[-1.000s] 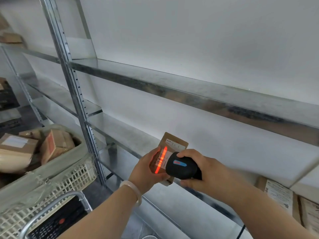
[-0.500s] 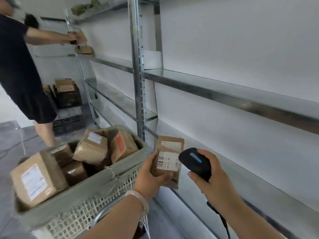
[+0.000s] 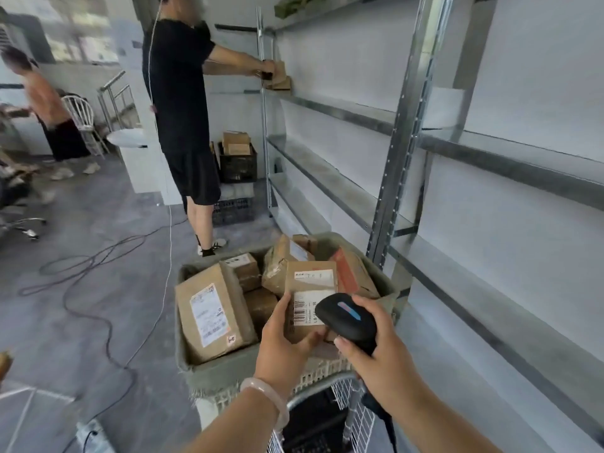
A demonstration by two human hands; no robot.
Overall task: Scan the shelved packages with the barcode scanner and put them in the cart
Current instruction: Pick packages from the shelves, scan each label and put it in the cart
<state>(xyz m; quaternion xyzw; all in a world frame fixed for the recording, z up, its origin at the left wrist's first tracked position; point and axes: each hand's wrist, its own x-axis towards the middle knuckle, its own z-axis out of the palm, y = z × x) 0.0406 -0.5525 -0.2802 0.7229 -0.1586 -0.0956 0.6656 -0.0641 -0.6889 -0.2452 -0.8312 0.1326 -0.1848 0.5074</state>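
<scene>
Holding a small brown package [image 3: 310, 282] just over the cart [image 3: 222, 371], your left hand [image 3: 287, 344] pinches its near edge, thumb on the label. Your right hand [image 3: 385, 354] has its fingers curled round the black scanner [image 3: 346, 318], just right of the package. More boxes [image 3: 212, 315] lie in the cart, left of the metal shelves [image 3: 343, 191]

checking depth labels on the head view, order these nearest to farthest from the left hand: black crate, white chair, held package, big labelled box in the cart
1. held package: gripped in the left hand, over the cart.
2. big labelled box: in the cart, left of the hand.
3. black crate: well beyond the cart, ahead.
4. white chair: far back, left.
</scene>
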